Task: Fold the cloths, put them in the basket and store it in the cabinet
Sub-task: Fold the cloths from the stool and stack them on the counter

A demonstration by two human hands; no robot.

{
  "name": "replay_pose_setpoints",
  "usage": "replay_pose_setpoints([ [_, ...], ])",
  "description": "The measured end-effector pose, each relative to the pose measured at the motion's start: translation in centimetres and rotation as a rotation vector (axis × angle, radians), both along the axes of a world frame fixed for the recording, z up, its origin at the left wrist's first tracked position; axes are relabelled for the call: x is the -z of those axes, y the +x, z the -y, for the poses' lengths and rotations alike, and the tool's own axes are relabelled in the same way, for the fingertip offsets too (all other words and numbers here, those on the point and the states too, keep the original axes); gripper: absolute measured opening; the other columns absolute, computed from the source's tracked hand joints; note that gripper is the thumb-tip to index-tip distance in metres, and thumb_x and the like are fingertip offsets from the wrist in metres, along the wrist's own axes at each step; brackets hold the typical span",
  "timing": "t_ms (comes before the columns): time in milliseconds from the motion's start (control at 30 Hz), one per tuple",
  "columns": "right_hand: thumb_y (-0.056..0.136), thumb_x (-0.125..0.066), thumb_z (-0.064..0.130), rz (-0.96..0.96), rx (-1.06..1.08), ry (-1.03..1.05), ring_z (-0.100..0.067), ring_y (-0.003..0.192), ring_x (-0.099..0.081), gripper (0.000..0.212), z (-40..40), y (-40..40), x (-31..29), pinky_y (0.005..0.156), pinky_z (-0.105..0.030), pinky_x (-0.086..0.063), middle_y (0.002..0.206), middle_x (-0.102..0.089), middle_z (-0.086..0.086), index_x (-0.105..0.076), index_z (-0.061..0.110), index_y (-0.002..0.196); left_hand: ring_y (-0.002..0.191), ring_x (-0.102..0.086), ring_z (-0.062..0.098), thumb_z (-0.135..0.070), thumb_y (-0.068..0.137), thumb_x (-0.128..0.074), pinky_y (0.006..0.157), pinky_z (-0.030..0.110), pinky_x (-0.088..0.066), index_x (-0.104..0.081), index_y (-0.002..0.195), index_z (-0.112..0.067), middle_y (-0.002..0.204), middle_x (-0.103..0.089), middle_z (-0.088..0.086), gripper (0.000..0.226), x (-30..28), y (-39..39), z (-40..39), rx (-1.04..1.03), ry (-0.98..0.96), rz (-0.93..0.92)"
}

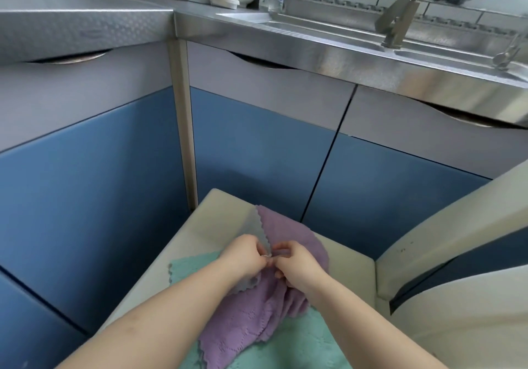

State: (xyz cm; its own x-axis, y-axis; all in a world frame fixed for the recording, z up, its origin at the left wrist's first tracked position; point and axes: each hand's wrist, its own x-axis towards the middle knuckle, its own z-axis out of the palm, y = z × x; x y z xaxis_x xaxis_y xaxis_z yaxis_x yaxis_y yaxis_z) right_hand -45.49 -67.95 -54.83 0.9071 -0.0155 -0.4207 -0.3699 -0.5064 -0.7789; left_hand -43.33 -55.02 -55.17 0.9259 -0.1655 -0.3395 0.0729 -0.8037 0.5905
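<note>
- low in the frame, left hand (245, 255) and right hand (297, 263) each pinch an edge of the purple cloth (257, 320), fingers curled.
- it lies bunched over a green cloth (288, 348); a grey cloth (261, 230) overlaps, so the fold could drag either along.
- closed cabinet doors (257, 151) fill mid-frame; no basket visible.

Purple cloth (257, 320) (grey-backed); green cloth (300, 345); blue cabinet (257, 151).

Both hands (245, 255) (297, 264) pinch the purple cloth (257, 317).
</note>
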Motion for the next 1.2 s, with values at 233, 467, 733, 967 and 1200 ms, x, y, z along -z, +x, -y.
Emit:
replay_pose_setpoints([
  [233, 0.083, -0.045, 0.007, 0.365, -0.293, -0.419, -0.016, 0.121, -0.048, 0.062, 0.2, 0.9, -4.0, 0.093, -0.022, -0.039, 0.136, -0.047, 0.000, -0.038, 0.031, 0.140, 0.086, -0.056, 0.012, -0.023, 0.088, -0.050, 0.066, 0.021, -0.039, -0.062, 0.087, -0.028, 0.089, -0.062, -0.011, 0.013, -8.3, -0.8, -3.2, 0.151, 0.063, 0.222],
  [467, 0.084, -0.054, 0.022, 0.638, -0.468, -0.612, -0.022, 0.112, -0.053, 0.020, -2.4, 1.8, -11.8, 0.090, -0.035, -0.045, 0.107, -0.063, 0.000, -0.070, 0.024, 0.095, 0.089, -0.059, 0.012, -0.029, 0.090, -0.052, 0.077, 0.031, -0.050, -0.060, 0.090, -0.027, 0.090, -0.063, -0.011, 0.008, -18.3, -3.3, -6.0, 0.228, 0.122, 0.394],
  [733, 0.082, -0.052, 0.024, 0.700, -0.255, -0.648, -0.025, 0.075, -0.056, 0.012, -1.1, -1.0, -17.9, 0.071, -0.026, -0.036, 0.072, -0.063, 0.002, -0.057, 0.017, 0.074, 0.092, -0.058, 0.014, -0.012, 0.089, -0.044, 0.075, 0.030, -0.047, -0.055, 0.086, -0.029, 0.096, -0.064, -0.009, 0.020, -25.6, -6.5, -10.9, 0.150, 0.294, 0.572],
  [967, 0.080, -0.053, 0.019, 0.680, -0.268, -0.649, -0.023, 0.069, -0.047, 0.013, 0.4, -2.5, -20.8, 0.060, -0.031, -0.041, 0.071, -0.060, 0.000, -0.057, 0.010, 0.072, 0.100, -0.057, 0.017, -0.014, 0.093, -0.047, 0.083, 0.030, -0.045, -0.067, 0.104, -0.021, 0.104, -0.066, -0.005, 0.023, -28.3, -7.8, -14.6, 0.024, 0.267, 0.741],
  [1200, 0.078, -0.042, 0.016, 0.549, -0.348, -0.779, -0.018, 0.063, -0.039, 0.020, 0.2, -3.3, -21.8, 0.053, -0.027, -0.032, 0.065, -0.050, 0.003, -0.041, 0.020, 0.059, 0.093, -0.058, 0.019, -0.021, 0.095, -0.045, 0.076, 0.033, -0.046, -0.059, 0.092, -0.023, 0.095, -0.061, -0.005, 0.015, -28.3, -8.3, -18.6, -0.109, 0.356, 0.805],
])
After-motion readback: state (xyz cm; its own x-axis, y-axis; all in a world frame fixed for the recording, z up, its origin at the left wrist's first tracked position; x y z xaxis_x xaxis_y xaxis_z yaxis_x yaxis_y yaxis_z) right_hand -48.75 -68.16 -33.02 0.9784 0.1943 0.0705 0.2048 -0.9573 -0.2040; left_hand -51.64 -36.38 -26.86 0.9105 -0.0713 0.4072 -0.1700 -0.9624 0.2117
